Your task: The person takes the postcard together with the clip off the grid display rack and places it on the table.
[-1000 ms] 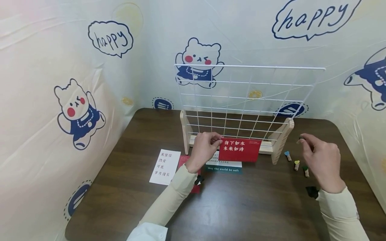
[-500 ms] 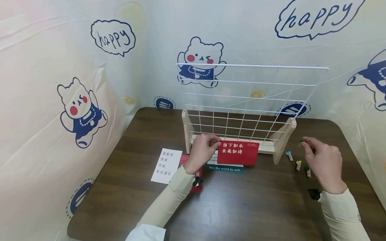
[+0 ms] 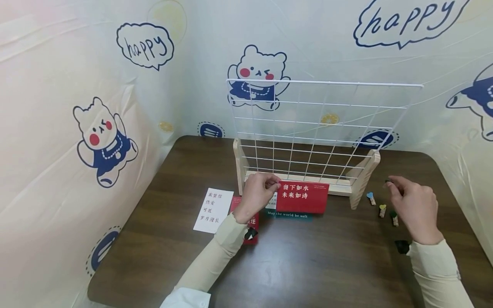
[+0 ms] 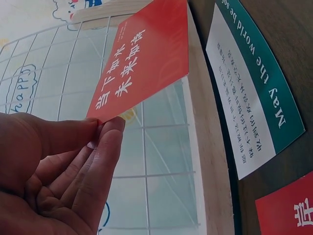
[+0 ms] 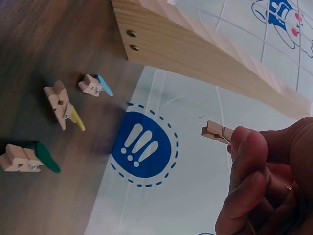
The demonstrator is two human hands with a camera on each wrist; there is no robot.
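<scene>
My left hand [image 3: 257, 194] pinches a red card [image 3: 302, 197] with white writing by its left corner, in front of the lower part of a white wire grid rack [image 3: 304, 141]. In the left wrist view the card [image 4: 151, 58] tilts up from thumb and finger. My right hand [image 3: 416, 209] is raised right of the rack and pinches a small wooden clothespin [image 5: 215, 131], its jaw end pointing out from the fingertips. Below on the table lie clothespins with a blue top [image 3: 371, 198], a yellow top [image 3: 382, 210] and a dark green top [image 3: 394, 219].
A green-and-white card [image 3: 289, 215] lies beneath the held card. Farther left are a white card [image 3: 213, 210] and another red card [image 3: 252, 239], partly hidden by my left arm. The rack's wooden right foot [image 3: 363, 179] stands between my hands. Patterned cloth hangs behind the table.
The red card has come slightly down and toward me in my left hand, covering more of the green-and-white card. My right hand still holds the clothespin and has barely moved.
</scene>
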